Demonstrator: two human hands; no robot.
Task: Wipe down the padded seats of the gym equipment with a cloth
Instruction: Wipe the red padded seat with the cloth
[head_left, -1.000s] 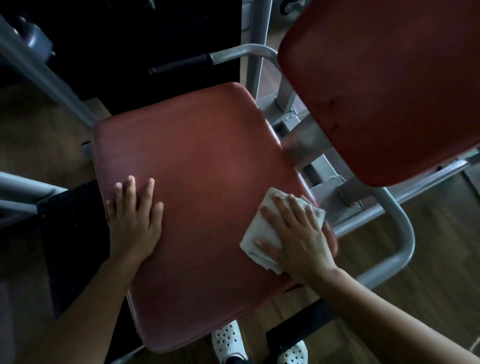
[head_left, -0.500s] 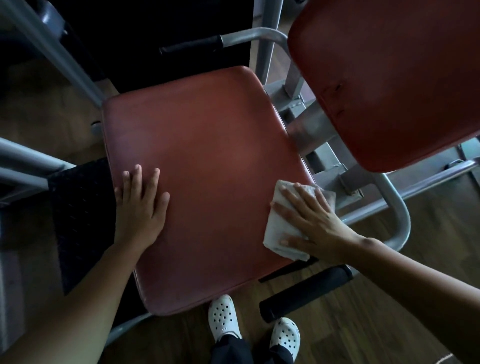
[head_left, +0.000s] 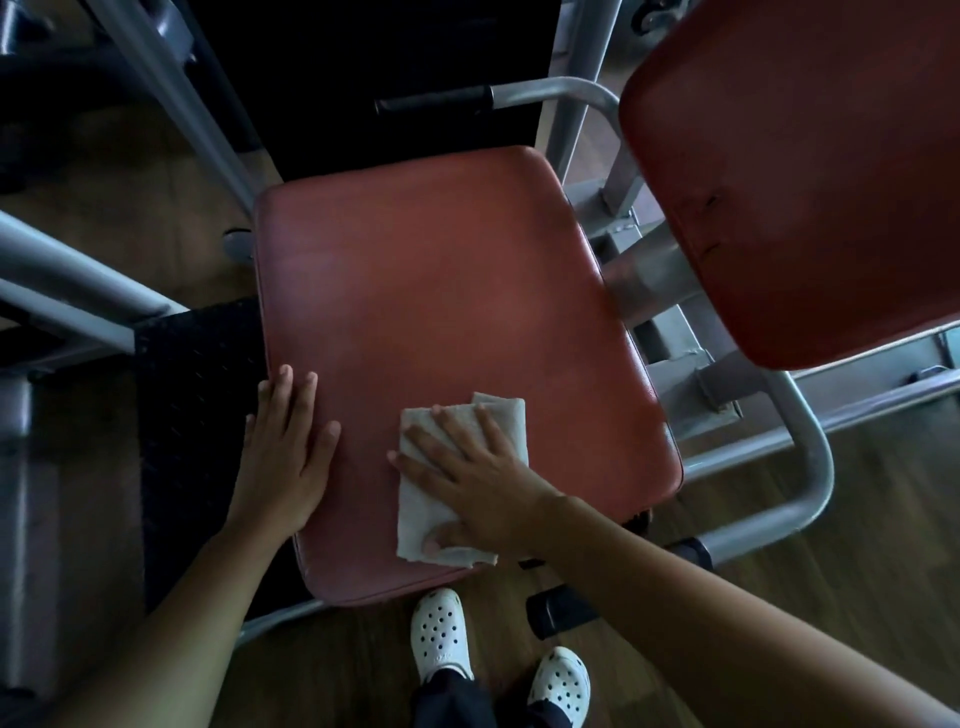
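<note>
Right hand (head_left: 483, 488) slid cloth (head_left: 447, 499) leftward; seat (head_left: 441, 291).

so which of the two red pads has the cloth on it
The flat seat pad below both hands: the white cloth lies on its near part under the right hand. The tilted back pad is bare.

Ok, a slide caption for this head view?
Right hand presses a folded white cloth flat on the red padded seat; left hand braces its edge.
</note>
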